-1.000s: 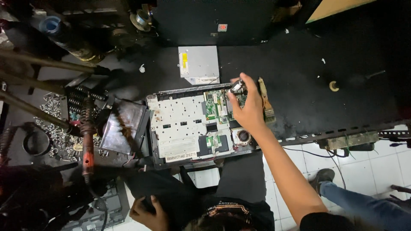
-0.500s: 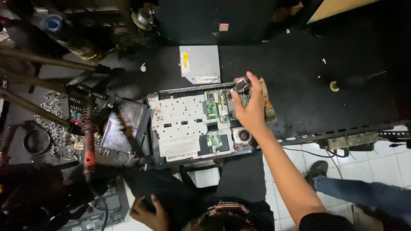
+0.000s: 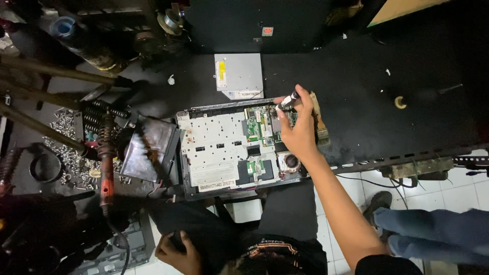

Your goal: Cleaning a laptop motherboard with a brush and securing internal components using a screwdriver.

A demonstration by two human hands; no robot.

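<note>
Head camera looks straight down on a dark table (image 3: pixel 356 76), where we see an opened laptop chassis (image 3: pixel 229 147) lying flat with its silver metal plate and green circuit board (image 3: pixel 262 125) exposed. Our right hand (image 3: pixel 298 130) reaches over the far right corner of that chassis. Its grip is closed: thumb and fingertips pinch a small tool with a black and silver handle (image 3: pixel 289 99), and the tool sits at the very top of the hand, angled down toward the board. The tool's tip is hidden, so we cannot tell whether it touches the board. Just below the wrist, inside the chassis, sits the round cooling fan (image 3: pixel 291 162).

Our left hand (image 3: pixel 178 252) is low at the near edge of the view, well apart from the laptop. Its fingers curl around something dark in the lap, but we cannot tell what it is or how tightly it is held.

Beyond the laptop, a flat grey optical drive (image 3: pixel 238 75) lies on the table, just beside the chassis edge. A brush with a pale handle (image 3: pixel 318 119) lies right of the hand, partly covered by it. Left of the chassis rest a dark tilted panel (image 3: pixel 150 150), a coiled spring part (image 3: pixel 104 137) and a scatter of small screws (image 3: pixel 66 127). Another person's jeans leg and shoe (image 3: pixel 407 229) show over the white tiled floor at lower right.
</note>
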